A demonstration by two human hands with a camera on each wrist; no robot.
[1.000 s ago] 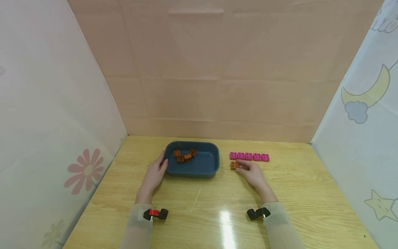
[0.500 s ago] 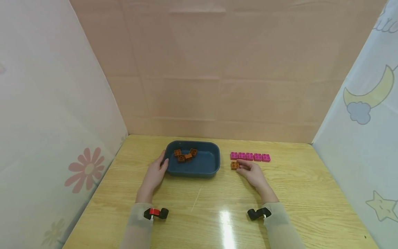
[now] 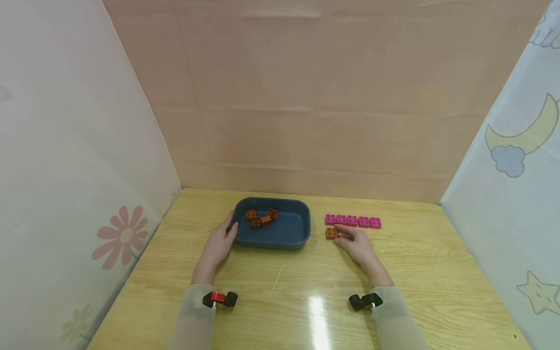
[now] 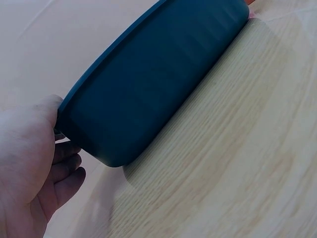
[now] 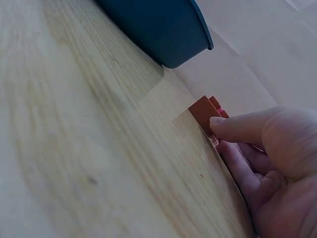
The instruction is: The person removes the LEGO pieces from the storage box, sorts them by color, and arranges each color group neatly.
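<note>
A dark blue rectangular tray stands on the table, with several orange-brown toy building bricks lying loose in its left half. My left hand grips the tray's left end, thumb at the rim and fingers against the outer wall. Right of the tray, my right hand pinches an orange-brown building brick between thumb and fingers. In the right wrist view this brick is down at the tabletop, studs facing up in the head view. Just behind it runs a row of several pink building bricks.
The wooden table reaches back to a beige cloth wall. Patterned white cloth walls flank it, the left one with flowers and the right one with a moon and star. Both wrists wear black camera mounts.
The head view has shifted very slightly. Both hands, the tray and the bricks keep their places relative to one another.
</note>
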